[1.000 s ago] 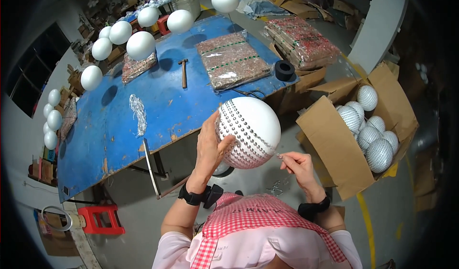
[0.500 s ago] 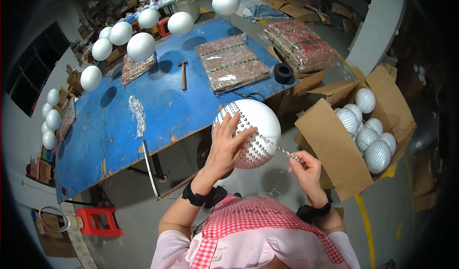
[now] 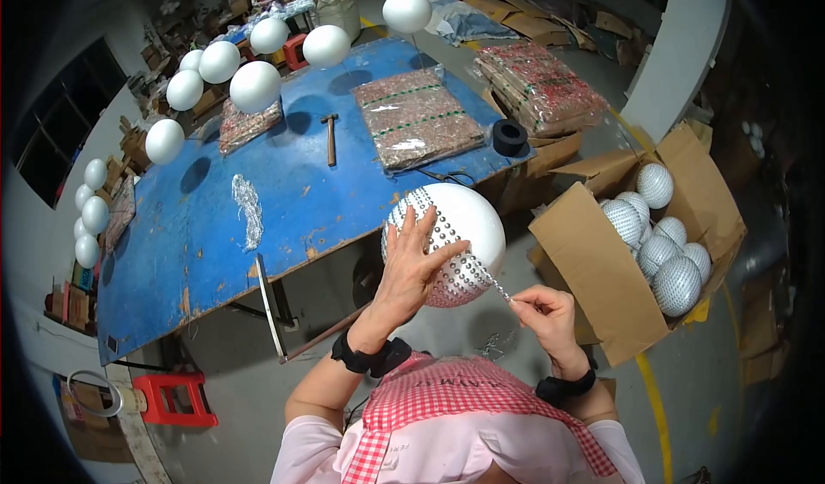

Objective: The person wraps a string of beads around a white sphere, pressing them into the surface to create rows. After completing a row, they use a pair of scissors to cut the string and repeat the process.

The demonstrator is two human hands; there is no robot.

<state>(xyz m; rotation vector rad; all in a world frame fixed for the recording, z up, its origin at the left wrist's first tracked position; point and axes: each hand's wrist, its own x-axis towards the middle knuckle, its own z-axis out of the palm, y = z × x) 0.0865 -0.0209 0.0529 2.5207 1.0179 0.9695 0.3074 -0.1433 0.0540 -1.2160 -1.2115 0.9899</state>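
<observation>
A large white ball (image 3: pixel 473 217) is in front of me at the table's near edge, its left and lower parts banded with rows of silver beads. My left hand (image 3: pixel 406 271) lies on its left side with fingers spread, the thumb pointing toward the beaded rows. A silver bead strand (image 3: pixel 498 288) runs taut from the ball, below my left thumb, down to the right. My right hand (image 3: pixel 548 316) pinches the strand's outer end between thumb and fingertips. What supports the ball underneath is hidden.
On the blue table (image 3: pixel 284 192) are a hammer (image 3: pixel 331 140), a silver bead bundle (image 3: pixel 247 211), scissors (image 3: pixel 447 176), black tape (image 3: pixel 509 137) and a plastic-wrapped pack (image 3: pixel 418 119). Several white balls (image 3: pixel 255 87) stand over it. At right, a cardboard box (image 3: pixel 601 269) holds beaded balls (image 3: pixel 676 284).
My right hand has moved slightly down and left along the strand, its grip shifted to the strand's end. The strand now hangs steeper. My left hand has barely moved on the ball.
</observation>
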